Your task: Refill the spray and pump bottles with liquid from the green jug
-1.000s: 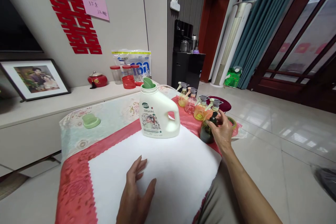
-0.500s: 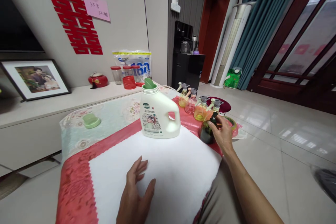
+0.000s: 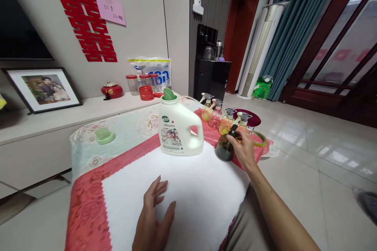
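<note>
My right hand (image 3: 244, 144) grips a dark pump bottle (image 3: 224, 150) by its neck, at the right edge of a white cloth (image 3: 188, 188). My left hand (image 3: 154, 211) hovers over the near part of that cloth, fingers apart and holding nothing. Between and beyond my hands stands a large pale detergent jug (image 3: 176, 133), its handle facing right and a green spout (image 3: 169, 95) showing in its uncapped mouth. A light green cap (image 3: 104, 136) lies on the table at the left.
Several pump bottles (image 3: 215, 117) with grey heads line the table's right side. A roll of tape (image 3: 260, 140) lies behind my right hand. Red-lidded jars (image 3: 132, 84), a red pot (image 3: 112, 91) and a framed photo (image 3: 44, 89) stand on the cabinet.
My right hand has moved left with the dark pump bottle, bringing it closer to the jug. My left hand stays almost where it was, still open.
</note>
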`<action>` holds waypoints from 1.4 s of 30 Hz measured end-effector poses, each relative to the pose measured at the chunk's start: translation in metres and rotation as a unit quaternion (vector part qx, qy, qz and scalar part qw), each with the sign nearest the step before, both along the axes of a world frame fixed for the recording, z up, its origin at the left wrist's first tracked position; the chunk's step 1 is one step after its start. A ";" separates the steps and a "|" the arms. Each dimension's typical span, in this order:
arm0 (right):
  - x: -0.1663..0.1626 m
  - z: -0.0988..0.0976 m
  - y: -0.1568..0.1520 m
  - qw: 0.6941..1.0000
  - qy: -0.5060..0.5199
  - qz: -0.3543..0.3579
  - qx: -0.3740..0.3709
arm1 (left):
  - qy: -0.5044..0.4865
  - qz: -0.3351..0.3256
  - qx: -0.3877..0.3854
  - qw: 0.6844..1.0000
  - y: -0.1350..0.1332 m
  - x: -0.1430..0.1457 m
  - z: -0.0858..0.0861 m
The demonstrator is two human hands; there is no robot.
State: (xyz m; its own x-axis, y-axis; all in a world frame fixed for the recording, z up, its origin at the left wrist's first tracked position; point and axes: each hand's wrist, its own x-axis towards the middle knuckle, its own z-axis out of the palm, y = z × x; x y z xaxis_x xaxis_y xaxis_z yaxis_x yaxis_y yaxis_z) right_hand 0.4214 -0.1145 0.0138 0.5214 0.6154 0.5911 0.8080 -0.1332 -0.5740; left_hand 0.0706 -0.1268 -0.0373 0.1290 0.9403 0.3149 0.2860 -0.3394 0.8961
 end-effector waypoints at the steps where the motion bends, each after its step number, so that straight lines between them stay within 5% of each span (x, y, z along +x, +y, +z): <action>1: -0.001 -0.002 0.001 1.000 0.000 0.003 -0.004 | -0.002 0.004 -0.004 1.000 0.000 0.000 0.000; 17: -0.004 -0.010 -0.025 0.997 0.044 0.026 0.055 | 0.027 0.012 -0.048 0.998 -0.007 0.000 0.011; 22: -0.037 -0.014 -0.052 0.990 0.054 -0.022 0.128 | 0.037 0.001 -0.043 0.998 -0.009 0.001 0.014; 25: -0.066 -0.013 -0.053 0.992 0.048 0.029 0.117 | 0.042 0.000 -0.036 0.998 -0.009 0.002 0.011; 29: -0.090 0.004 -0.024 0.990 0.051 0.101 0.080 | 0.040 -0.003 -0.023 0.999 -0.008 0.001 0.007; 34: -0.091 0.029 0.049 0.986 0.089 0.124 0.061 | 0.045 -0.043 0.003 0.998 -0.003 -0.002 0.006; 42: -0.100 0.018 0.116 0.975 0.194 0.107 0.016 | 0.063 -0.050 0.034 0.996 -0.001 0.000 0.006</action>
